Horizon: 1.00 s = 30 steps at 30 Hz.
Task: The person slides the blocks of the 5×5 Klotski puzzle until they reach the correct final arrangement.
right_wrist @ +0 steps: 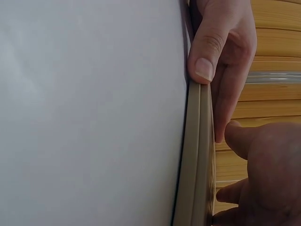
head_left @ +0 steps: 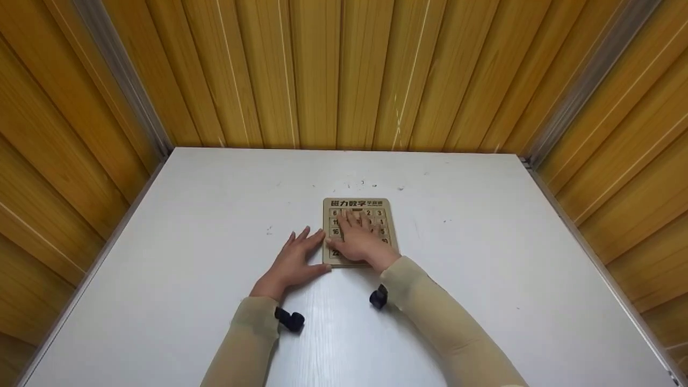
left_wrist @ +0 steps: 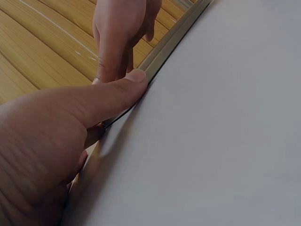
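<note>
A wooden number slide puzzle point(head_left: 348, 264) lies flat on the white table, its square numbered tiles in rows under a line of dark printed characters. My left hand point(head_left: 294, 260) rests at its near left corner, the thumb against the front edge and the fingers along the left side. Over the tiles spreads my right hand point(head_left: 361, 239), fingertips on the upper rows, hiding much of the middle. In the right wrist view, the left thumb point(right_wrist: 204, 66) presses on the puzzle's side edge point(right_wrist: 195, 155), and the right fingers reach over its face.
The white table point(head_left: 478, 258) has scattered dark specks point(head_left: 374, 186) beyond the puzzle. Wood-patterned panels point(head_left: 344, 75) enclose its back and sides. Each sleeve cuff carries a small black wrist device, such as the left one point(head_left: 293, 321).
</note>
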Motion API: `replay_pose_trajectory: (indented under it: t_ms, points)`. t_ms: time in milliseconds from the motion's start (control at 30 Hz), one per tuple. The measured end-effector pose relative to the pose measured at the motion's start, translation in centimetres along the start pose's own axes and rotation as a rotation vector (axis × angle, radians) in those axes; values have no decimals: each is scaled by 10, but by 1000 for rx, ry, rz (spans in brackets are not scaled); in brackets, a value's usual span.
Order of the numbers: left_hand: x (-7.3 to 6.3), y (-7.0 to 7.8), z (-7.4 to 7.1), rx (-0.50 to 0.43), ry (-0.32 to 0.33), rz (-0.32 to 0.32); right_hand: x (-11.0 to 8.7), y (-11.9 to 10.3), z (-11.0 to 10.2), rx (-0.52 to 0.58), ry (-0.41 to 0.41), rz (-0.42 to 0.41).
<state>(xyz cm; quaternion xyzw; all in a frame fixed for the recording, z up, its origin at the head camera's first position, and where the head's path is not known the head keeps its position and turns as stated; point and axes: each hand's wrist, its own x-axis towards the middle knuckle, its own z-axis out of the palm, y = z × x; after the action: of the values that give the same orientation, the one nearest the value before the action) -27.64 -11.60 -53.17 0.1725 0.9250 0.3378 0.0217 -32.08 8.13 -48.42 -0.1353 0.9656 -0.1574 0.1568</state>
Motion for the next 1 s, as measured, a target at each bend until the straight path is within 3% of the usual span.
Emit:
replay_pose_trajectory:
  t_ms: [233, 633, 1000]
  points:
    - [1, 0, 1, 8, 3, 18, -5, 6, -2, 30, 37, -15]
    - [0, -1, -1, 8, 1, 11, -13, 29, -9, 22, 96, 67]
    - [0, 0, 0, 9, 14, 14, -12, 23, -7, -10, 71, 66]
